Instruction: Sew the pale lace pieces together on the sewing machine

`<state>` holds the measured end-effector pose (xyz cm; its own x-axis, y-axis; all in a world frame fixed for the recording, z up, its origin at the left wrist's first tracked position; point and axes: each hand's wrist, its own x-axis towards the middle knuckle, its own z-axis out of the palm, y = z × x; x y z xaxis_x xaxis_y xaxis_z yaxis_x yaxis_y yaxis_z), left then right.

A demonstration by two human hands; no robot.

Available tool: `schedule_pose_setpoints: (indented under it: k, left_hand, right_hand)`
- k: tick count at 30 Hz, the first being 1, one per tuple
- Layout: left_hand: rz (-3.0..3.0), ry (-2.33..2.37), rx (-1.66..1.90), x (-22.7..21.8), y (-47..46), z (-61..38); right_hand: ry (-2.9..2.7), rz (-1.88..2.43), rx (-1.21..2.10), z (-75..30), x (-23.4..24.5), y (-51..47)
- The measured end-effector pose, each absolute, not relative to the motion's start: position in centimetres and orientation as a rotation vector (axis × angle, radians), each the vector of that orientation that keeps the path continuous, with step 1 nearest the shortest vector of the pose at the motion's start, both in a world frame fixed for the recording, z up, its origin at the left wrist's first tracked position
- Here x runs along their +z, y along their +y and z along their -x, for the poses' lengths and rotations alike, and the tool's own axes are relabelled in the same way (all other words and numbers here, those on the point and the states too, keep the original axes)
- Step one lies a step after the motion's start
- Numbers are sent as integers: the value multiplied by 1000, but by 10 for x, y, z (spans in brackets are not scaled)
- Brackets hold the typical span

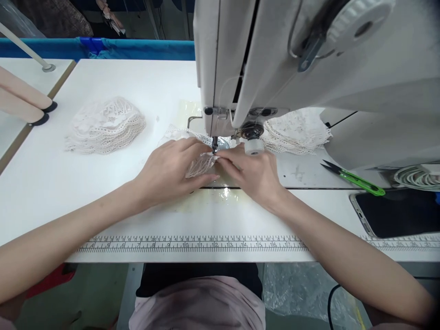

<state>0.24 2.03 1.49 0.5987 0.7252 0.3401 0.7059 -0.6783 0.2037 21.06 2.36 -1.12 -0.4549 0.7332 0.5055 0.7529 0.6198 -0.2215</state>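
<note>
A piece of white lace fabric [200, 165] lies under the presser foot [215, 145] of a white sewing machine [227, 59]. My left hand [175, 165] rests over the lace left of the foot, its fingers bent onto the fabric and the thumb stretched toward the right. Close to the needle, my right hand [256, 172] pinches the lace edge between thumb and forefinger. Part of the lace is hidden beneath my left hand. One stack of lace pieces [106, 126] sits on the table at the left; another lace stack [297, 130] lies behind my right hand, partly covered by the machine.
Green thread snips [357, 178] lie at the right, above a dark phone [398, 213]. A coiled white tape [417, 177] is beside them. A printed ruler [192, 244] runs along the front edge. Two beige rods with black tips [27, 98] reach in from the left.
</note>
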Motion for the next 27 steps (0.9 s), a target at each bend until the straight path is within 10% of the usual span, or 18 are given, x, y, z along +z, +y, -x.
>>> schedule_pose_setpoints:
  k: [27]
  left_hand:
    - [-3156, 1006, 635, -7, 6, 3]
  right_hand:
    - [-2528, 923, -381, -215, -3, -5]
